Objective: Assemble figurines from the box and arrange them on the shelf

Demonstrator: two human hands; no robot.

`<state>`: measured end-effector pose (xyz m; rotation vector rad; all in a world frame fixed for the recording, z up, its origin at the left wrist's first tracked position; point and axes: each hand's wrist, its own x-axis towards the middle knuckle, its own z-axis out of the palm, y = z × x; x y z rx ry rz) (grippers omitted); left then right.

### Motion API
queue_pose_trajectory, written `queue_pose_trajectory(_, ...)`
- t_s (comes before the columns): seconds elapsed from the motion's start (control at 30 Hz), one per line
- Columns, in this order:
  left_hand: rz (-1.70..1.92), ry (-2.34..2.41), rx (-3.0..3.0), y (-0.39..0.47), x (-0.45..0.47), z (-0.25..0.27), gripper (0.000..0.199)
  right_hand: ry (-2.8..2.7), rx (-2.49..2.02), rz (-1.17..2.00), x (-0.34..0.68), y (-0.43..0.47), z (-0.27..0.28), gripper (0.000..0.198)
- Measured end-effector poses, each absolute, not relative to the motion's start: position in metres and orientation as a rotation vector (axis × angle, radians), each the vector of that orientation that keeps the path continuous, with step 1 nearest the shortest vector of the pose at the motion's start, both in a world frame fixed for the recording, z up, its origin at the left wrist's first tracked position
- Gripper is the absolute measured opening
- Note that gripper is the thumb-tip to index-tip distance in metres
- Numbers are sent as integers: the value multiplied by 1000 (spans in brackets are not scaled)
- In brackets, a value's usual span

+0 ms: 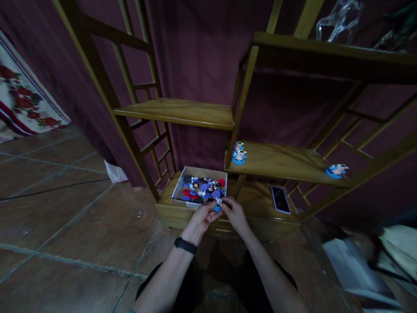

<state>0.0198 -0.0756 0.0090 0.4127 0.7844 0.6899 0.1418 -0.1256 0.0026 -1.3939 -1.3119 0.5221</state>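
Observation:
Between my two hands is a small figurine (217, 204) with a blue base and a white and dark upper part. My left hand (205, 215) grips it from the left and below, fingers curled under the base. My right hand (233, 211) pinches it from the right side. Just beyond my hands sits a shallow cardboard box (176, 192) holding several small figurines in purple, red, black and white. On the shelf to the right stand two blue-based figurines (239, 156) close together at the left end, and another blue-based figurine (337, 170) at the right end.
The wooden shelf unit has a left board (182, 111), a lower right board (286, 161) and a high right board (325, 48). A phone (280, 199) lies on the bottom level. A clear glass horse-like ornament (340, 19) stands up high. Boxes or bags (358, 269) lie on the floor right.

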Motion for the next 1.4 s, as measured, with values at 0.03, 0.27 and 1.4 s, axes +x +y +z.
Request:
queue_pose_trajectory(0.03, 667, 791, 415, -81, 21, 10, 7, -1296, -1397, 525, 143, -132, 3, 17)
queue_pose_trajectory(0.27, 597, 863, 417, -129, 21, 15, 8, -1249, -1377, 589, 147, -183, 4, 17)
queue_pose_trajectory(1.4, 817, 835, 1135, -182, 22, -14, 32, -599, -1016, 1270, 148, -232, -23, 32)
